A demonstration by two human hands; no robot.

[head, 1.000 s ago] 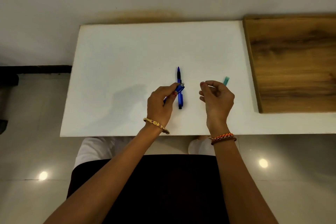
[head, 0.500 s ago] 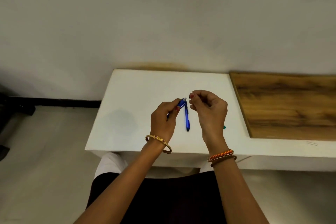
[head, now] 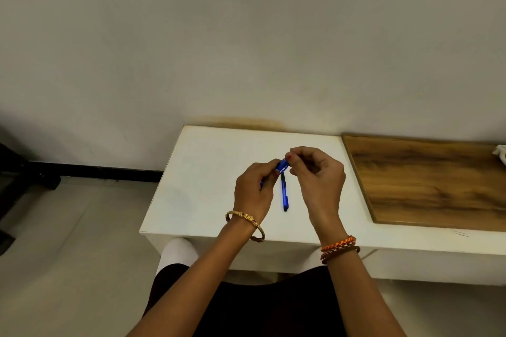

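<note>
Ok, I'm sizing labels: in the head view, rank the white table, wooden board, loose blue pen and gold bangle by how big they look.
1. white table
2. wooden board
3. blue pen on the table and gold bangle: about alike; the bangle sits nearer the camera, so I won't rank them.

Most of the blue barrel is buried in the left hand, I only get its end poking out. The right hand pinches that end, but I can't tell if there's something tiny in there too. The hands cover the top of the pen on the table. The white thing on the wooden board is cut off by the edge.
</note>
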